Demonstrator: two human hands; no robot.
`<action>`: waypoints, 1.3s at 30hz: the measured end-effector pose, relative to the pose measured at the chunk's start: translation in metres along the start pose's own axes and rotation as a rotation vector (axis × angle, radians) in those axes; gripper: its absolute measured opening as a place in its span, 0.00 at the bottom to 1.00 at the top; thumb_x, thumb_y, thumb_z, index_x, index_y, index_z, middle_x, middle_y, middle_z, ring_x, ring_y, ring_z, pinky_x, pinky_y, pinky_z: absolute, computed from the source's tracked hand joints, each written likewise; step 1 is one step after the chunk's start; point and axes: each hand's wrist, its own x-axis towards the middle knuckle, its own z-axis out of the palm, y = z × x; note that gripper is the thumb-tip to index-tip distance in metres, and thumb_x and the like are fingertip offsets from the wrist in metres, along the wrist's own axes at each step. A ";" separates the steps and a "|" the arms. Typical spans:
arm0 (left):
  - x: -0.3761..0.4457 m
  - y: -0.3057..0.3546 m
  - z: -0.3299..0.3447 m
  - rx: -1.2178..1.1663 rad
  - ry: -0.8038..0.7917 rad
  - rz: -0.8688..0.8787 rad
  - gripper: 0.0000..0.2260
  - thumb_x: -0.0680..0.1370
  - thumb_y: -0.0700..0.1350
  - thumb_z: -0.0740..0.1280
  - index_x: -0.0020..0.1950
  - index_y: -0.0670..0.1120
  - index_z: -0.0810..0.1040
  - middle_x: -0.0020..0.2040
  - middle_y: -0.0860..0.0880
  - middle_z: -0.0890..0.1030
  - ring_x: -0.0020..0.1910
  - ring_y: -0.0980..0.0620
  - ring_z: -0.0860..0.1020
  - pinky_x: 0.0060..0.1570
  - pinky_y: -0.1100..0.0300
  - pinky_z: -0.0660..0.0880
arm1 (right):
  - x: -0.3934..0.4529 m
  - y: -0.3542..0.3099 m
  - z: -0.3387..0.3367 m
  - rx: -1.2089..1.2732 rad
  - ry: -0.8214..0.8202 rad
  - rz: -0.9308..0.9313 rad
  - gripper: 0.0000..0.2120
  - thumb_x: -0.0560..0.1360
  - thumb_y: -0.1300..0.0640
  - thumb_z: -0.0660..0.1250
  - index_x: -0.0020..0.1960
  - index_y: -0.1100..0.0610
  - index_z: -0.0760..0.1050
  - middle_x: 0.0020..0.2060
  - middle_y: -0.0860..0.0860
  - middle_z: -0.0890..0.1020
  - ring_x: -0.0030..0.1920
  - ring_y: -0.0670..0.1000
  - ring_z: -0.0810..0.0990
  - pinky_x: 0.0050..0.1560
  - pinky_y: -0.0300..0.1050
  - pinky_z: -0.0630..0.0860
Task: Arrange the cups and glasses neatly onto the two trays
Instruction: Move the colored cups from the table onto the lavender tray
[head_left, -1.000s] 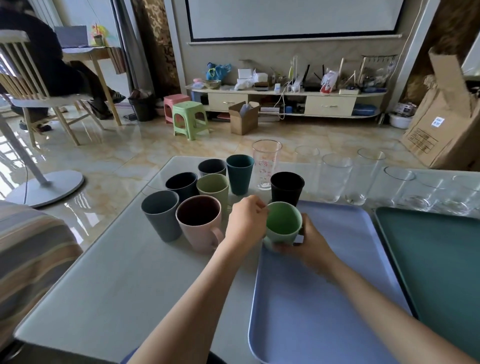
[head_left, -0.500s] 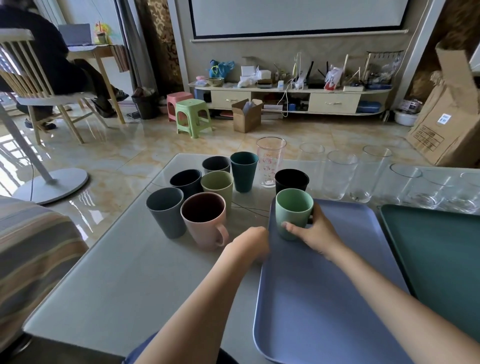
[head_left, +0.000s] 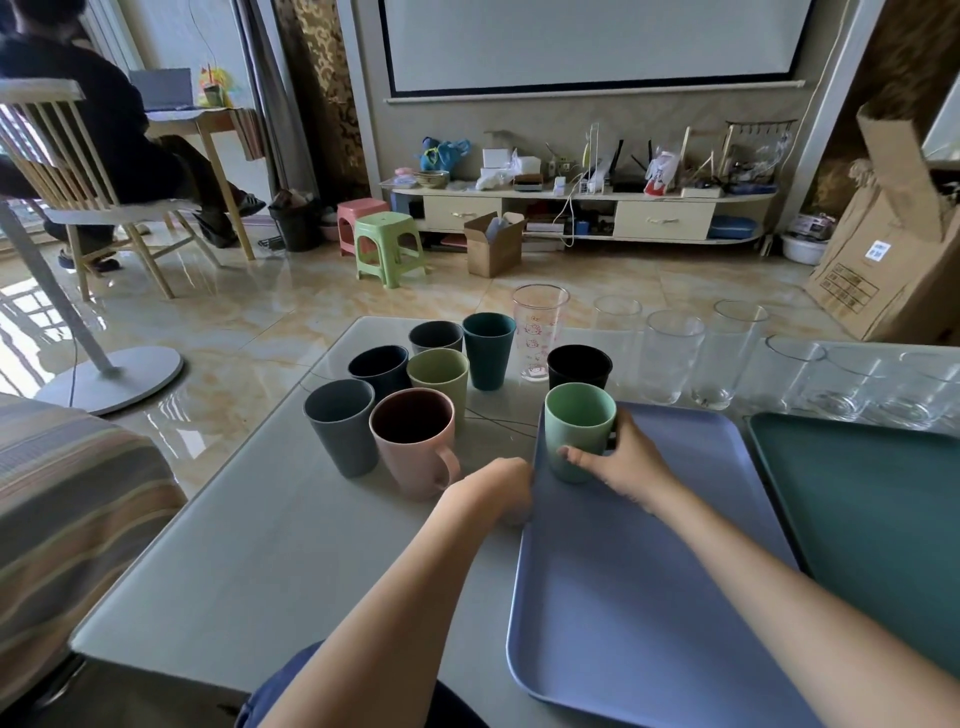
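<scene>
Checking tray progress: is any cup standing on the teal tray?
No: the teal tray holds nothing; the only cup on a tray is the green mug, on the blue tray.

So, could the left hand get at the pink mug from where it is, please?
Probably yes: the left hand rests on the table just right of the pink mug, whose handle faces it, with nothing between them.

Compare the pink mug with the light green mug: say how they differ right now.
The pink mug stands on the bare table; the light green mug stands in the far left corner of the lavender tray. The pink mug is untouched, while the right hand grips the light green mug. The pink mug's inside is dark brown; the green one's matches its outside. Both are upright and look empty.
</scene>
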 end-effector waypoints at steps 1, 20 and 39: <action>-0.003 0.000 -0.001 0.001 -0.012 -0.006 0.15 0.74 0.41 0.63 0.59 0.40 0.77 0.57 0.40 0.79 0.56 0.40 0.77 0.44 0.57 0.71 | 0.000 0.000 0.000 -0.009 0.001 0.011 0.35 0.66 0.55 0.77 0.67 0.57 0.64 0.62 0.53 0.75 0.56 0.50 0.73 0.53 0.40 0.69; -0.105 -0.039 -0.057 -0.999 0.387 0.070 0.07 0.77 0.32 0.63 0.48 0.39 0.79 0.40 0.43 0.81 0.28 0.53 0.81 0.26 0.62 0.77 | -0.033 -0.063 0.003 -0.485 0.187 -0.479 0.21 0.77 0.51 0.60 0.68 0.57 0.67 0.61 0.54 0.77 0.62 0.58 0.69 0.63 0.51 0.66; -0.087 -0.148 -0.050 -0.037 0.776 -0.356 0.12 0.76 0.45 0.66 0.59 0.46 0.71 0.66 0.43 0.66 0.56 0.41 0.74 0.37 0.54 0.72 | 0.056 -0.108 0.102 -0.950 -0.135 -0.484 0.10 0.76 0.65 0.59 0.53 0.56 0.75 0.54 0.55 0.78 0.49 0.59 0.78 0.41 0.47 0.69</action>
